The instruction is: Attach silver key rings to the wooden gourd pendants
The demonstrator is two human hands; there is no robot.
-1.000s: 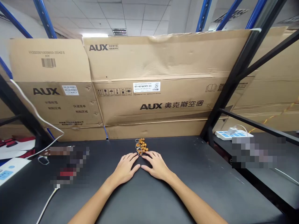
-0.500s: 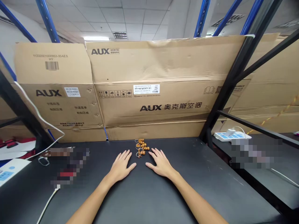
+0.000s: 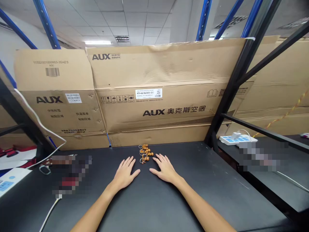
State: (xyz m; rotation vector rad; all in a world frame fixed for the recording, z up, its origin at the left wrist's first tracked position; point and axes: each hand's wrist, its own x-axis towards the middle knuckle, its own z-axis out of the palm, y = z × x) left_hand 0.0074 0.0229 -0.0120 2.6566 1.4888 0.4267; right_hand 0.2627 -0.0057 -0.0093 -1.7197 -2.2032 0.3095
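Observation:
My left hand lies palm down on the black tabletop, fingers spread, with nothing in it. Palm down to its right, my right hand also rests with its fingers apart and holds nothing. Just beyond the gap between the hands sits a small cluster of keychains, with orange-brown round beads and metal rings. Several beads point to the right and the rings lie on the left. Neither hand visibly grips the keychains; the right fingertips are nearest to the beads.
Cardboard panels stand along the back edge. A black metal post rises at the right, with a power strip beyond it. On the left are blurred items, a white cable and another power strip.
The camera view has shifted slightly. Both hands and the keychains keep their places on the table.

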